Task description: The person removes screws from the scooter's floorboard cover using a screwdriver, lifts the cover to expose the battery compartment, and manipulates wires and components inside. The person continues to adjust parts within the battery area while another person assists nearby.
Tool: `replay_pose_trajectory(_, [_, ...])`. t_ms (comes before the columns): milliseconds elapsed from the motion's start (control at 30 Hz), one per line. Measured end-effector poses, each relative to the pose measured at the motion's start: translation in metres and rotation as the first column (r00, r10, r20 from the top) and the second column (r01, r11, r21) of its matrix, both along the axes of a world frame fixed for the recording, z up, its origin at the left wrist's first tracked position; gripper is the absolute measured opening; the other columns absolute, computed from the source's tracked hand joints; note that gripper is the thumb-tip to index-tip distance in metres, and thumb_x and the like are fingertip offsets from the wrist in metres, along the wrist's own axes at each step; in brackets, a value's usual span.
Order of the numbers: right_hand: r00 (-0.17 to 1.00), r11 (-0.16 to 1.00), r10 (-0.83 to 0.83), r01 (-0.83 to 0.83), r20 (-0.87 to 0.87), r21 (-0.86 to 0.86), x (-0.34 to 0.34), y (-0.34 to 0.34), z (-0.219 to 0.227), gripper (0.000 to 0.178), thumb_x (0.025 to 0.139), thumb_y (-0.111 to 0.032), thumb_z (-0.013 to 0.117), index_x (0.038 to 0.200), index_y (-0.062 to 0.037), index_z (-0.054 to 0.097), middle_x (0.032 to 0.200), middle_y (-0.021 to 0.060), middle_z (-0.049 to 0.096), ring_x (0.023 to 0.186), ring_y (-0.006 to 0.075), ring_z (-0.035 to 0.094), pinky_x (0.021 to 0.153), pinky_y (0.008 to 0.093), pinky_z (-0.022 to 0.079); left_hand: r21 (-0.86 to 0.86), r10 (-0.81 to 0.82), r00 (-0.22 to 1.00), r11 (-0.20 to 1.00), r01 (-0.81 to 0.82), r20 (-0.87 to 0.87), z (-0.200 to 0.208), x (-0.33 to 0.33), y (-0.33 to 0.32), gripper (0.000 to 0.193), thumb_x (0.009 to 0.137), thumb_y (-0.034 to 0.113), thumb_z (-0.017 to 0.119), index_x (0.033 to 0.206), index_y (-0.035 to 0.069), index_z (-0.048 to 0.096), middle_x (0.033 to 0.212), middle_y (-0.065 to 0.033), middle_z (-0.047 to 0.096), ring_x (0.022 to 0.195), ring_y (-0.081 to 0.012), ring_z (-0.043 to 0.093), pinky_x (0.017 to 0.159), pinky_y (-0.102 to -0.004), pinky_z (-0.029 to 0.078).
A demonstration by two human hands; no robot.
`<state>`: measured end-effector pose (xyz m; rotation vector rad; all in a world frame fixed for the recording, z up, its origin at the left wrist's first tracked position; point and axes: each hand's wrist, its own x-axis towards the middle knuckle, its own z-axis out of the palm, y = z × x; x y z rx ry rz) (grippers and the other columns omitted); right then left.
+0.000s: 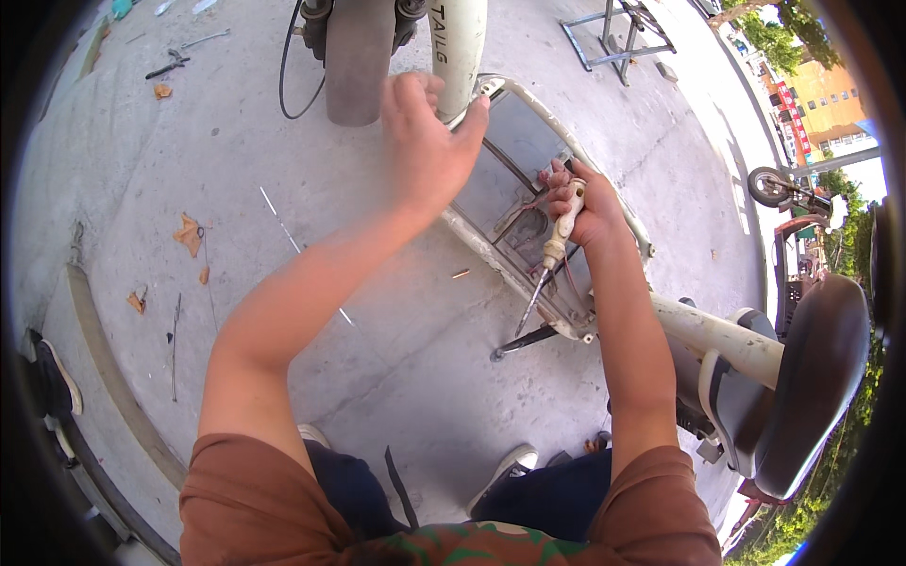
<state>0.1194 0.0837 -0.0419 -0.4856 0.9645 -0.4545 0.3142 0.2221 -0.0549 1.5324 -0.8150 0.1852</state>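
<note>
Brown short sleeves (260,495), apparently navy trousers (552,491)

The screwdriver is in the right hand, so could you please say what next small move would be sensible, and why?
Perhaps lay the screwdriver on the ground, freeing the right hand: it grips the tool, but the tip points away from the frame's front corner, which the left hand is near.

Dry brown leaves (189,234) and a thin white rod (279,216) lie on the grey concrete ground (123,203). Farther off stands a blue metal frame (575,47). At right, a two-wheeler (770,188) is parked before green trees (769,42) and an orange building (832,99).
</note>
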Motion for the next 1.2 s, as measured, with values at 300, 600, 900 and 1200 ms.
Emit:
replay_pose_trajectory(300, [0.985,0.990,0.070,-0.049,-0.159,0.129,0.016,-0.016,0.022,0.029,0.107,-0.028,0.043,0.085,-0.0124,0.052,0.062,-0.0027,0.052,0.044,0.0061,0.041,0.036,0.0223,0.031,-0.369,-0.025,0.989,0.929,-0.032,-0.149,0.065,0.057,-0.066,0.059,0.073,0.024,0.086,0.119,-0.003,0.059,0.102,-0.0205,0.071,0.097,-0.0308,0.070,0.086,-0.0415,0.053])
replay_pose_trajectory(600, [0.810,0.966,0.106,-0.223,-0.576,-0.135,0.010,-0.011,0.034,0.029,0.103,-0.029,0.052,0.077,-0.0144,0.050,0.061,0.0008,0.053,0.049,0.0126,0.047,0.045,0.0286,0.040,-0.414,0.038,0.999,0.909,-0.050,-0.038,0.058,0.061,-0.078,0.053,0.073,0.020,0.082,0.115,-0.004,0.060,0.097,-0.0208,0.070,0.089,-0.0347,0.071,0.081,-0.0420,0.055])
replay_pose_trajectory(900, [0.792,0.922,0.019,-0.251,-0.610,-0.296,0.007,0.005,0.032,0.028,0.104,-0.033,0.052,0.083,-0.0136,0.051,0.064,-0.0007,0.052,0.052,0.0134,0.047,0.046,0.0299,0.040,-0.389,0.163,0.984,0.913,-0.124,0.068,0.046,0.072,-0.084,0.048,0.070,0.023,0.084,0.104,-0.004,0.063,0.091,-0.0207,0.069,0.084,-0.0387,0.069,0.076,-0.0445,0.054])
replay_pose_trajectory(1200, [0.721,0.906,-0.014,-0.284,-0.692,-0.313,0.018,0.020,0.043,0.025,0.104,-0.029,0.051,0.091,-0.0090,0.057,0.072,0.0022,0.059,0.053,0.0133,0.048,0.049,0.0312,0.042,-0.384,0.016,0.998,0.923,0.009,0.063,0.039,0.073,-0.086,0.050,0.072,0.021,0.084,0.110,-0.004,0.063,0.096,-0.0197,0.069,0.089,-0.0353,0.070,0.080,-0.0425,0.054])
